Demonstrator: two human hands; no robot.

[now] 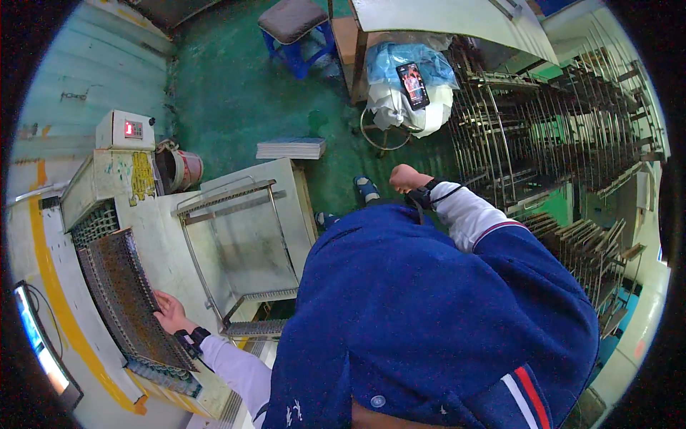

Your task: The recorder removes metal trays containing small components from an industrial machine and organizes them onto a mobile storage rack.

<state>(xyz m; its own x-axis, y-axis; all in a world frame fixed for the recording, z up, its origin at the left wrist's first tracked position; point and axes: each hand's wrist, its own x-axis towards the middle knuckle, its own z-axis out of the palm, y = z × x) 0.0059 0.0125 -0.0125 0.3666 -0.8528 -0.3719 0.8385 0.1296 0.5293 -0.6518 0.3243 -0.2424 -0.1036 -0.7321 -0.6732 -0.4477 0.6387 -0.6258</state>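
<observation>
My left hand [170,313] is at the right edge of a brown, speckled panel [132,297], its fingers closed on that edge. Toothed strips or rows of small holes run along the panel's borders. It lies on the roller inlet [96,224] of a white machine, slightly tilted. Away from the machine, my right hand [407,177] hangs in front of my body above the floor, fingers curled in, with nothing visible in it. Beside my left wrist stands a metal rack frame [275,222] with notched bars, resting on a pale surface.
A control box [125,131] with a red display tops the machine; a bucket [187,170] is beside it. A stack of white sheets [291,149] and a blue stool [296,43] stand on the floor. A phone [413,86] lies on a wrapped bundle. Metal racks [529,121] fill the right.
</observation>
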